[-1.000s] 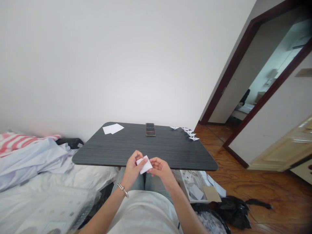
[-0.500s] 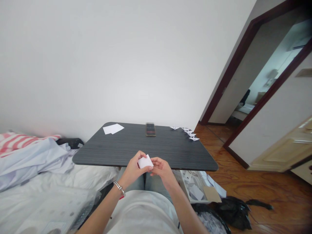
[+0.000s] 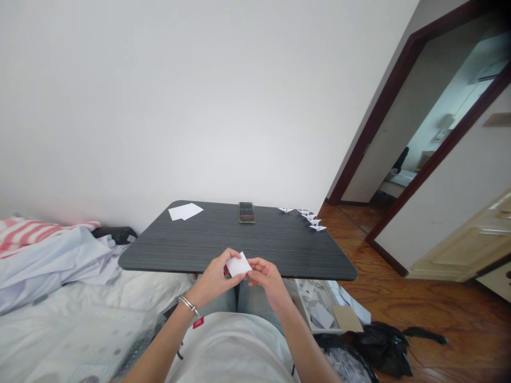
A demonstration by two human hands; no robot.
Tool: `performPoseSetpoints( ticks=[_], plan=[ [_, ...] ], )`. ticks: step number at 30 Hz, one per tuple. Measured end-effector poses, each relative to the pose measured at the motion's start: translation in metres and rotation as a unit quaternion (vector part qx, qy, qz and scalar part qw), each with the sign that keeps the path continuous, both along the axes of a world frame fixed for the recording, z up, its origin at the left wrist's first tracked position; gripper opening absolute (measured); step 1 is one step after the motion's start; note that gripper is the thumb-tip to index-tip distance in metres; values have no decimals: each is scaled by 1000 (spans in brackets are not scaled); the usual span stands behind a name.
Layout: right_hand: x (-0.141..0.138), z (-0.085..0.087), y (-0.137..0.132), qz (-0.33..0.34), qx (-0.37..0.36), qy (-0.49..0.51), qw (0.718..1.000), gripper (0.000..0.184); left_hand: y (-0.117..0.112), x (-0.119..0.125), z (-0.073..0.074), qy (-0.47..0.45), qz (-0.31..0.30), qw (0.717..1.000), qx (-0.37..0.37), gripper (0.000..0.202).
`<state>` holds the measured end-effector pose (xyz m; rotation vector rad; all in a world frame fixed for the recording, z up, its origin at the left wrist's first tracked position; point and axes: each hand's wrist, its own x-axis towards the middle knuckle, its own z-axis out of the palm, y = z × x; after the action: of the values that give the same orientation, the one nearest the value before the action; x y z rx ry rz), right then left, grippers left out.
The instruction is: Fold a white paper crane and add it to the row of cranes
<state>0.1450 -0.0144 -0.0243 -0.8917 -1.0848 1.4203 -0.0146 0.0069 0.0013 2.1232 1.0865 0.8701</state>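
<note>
While the left hand (image 3: 219, 274) is pinching a small folded white paper (image 3: 239, 266) between thumb and curled fingers, the right hand (image 3: 266, 277) is resting its half-curled fingertips at the paper's right corner; whether they are gripping it, I cannot tell. This paper is hovering between the hands at the near edge of a dark wood-grain table (image 3: 199, 239). Two white sheets (image 3: 186, 211) are overlapping at the far left, a smartphone (image 3: 246, 213) is lying at the far middle, and white paper cranes (image 3: 318, 227) are lining the far right. White bedding (image 3: 24, 330) is spreading at the near left. At the near right, an open box (image 3: 302, 306) is holding paper pieces (image 3: 320, 315), and a black plastic bag (image 3: 387, 348) is lying on the wooden floor (image 3: 389, 290).
</note>
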Motion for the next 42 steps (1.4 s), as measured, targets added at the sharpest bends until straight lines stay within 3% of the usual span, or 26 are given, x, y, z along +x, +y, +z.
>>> performPoseSetpoints(
  ticks=[6, 12, 18, 22, 37, 42],
  plan=[
    [-1, -1, 0, -10, 1, -12, 1000, 22, 0, -1, 1, 36, 16, 999, 33, 26],
    [-1, -4, 2, -23, -2, -3, 1000, 23, 0, -1, -2, 35, 9, 993, 111, 27],
    [-4, -4, 3, -35, -12, 0, 999, 25, -2, -2, -1, 100, 10, 980, 173, 26],
    [-5, -3, 2, -40, -12, 3, 999, 25, -2, -3, -3, 105, -11, 981, 162, 30],
    [-4, -5, 5, -61, -18, -2, 998, 23, -1, 1, -8, 72, -2, 987, 144, 41],
    [-5, -6, 5, -53, 3, -43, 998, 30, -2, 2, -11, 63, -12, 988, 140, 42]
  ],
)
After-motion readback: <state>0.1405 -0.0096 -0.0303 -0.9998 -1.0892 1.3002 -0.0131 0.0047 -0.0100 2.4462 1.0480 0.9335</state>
